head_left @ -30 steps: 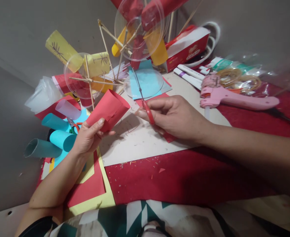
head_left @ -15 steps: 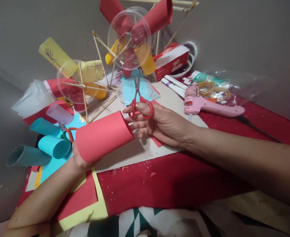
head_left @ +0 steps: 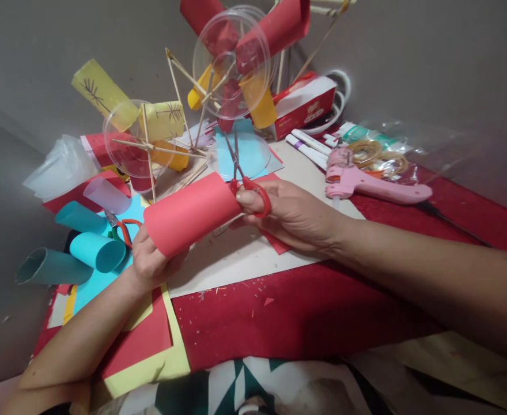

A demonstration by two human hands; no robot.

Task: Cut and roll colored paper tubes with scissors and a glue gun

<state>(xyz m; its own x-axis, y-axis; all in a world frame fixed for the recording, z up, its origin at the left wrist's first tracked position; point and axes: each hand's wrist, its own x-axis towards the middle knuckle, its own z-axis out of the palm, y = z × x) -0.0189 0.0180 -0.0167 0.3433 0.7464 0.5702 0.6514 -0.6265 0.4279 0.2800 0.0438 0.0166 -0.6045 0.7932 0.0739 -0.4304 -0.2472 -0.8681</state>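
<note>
My left hand [head_left: 150, 259] grips one end of a rolled red paper tube [head_left: 188, 214], which lies tilted across the middle of the view. My right hand [head_left: 292, 214] is closed on red-handled scissors [head_left: 247, 181], fingers through the loops, blades pointing up and away. The scissors' handles touch the far end of the red tube. Both hands hover over a white card sheet [head_left: 253, 259] on a red cloth [head_left: 322, 311].
Two stick-and-disc pinwheel models with red and yellow paper rolls [head_left: 231, 57] [head_left: 136, 132] stand behind. Teal paper tubes [head_left: 93, 251] and a second pair of scissors [head_left: 119, 227] lie left. A pink glue gun [head_left: 374, 184], markers [head_left: 307, 147] and rubber bands [head_left: 374, 153] lie right. Red and yellow sheets [head_left: 145, 351] lie near.
The left hand turned the red tube sideways and brought it toward the right hand. The right hand raised the scissors upright and now meets the tube's end.
</note>
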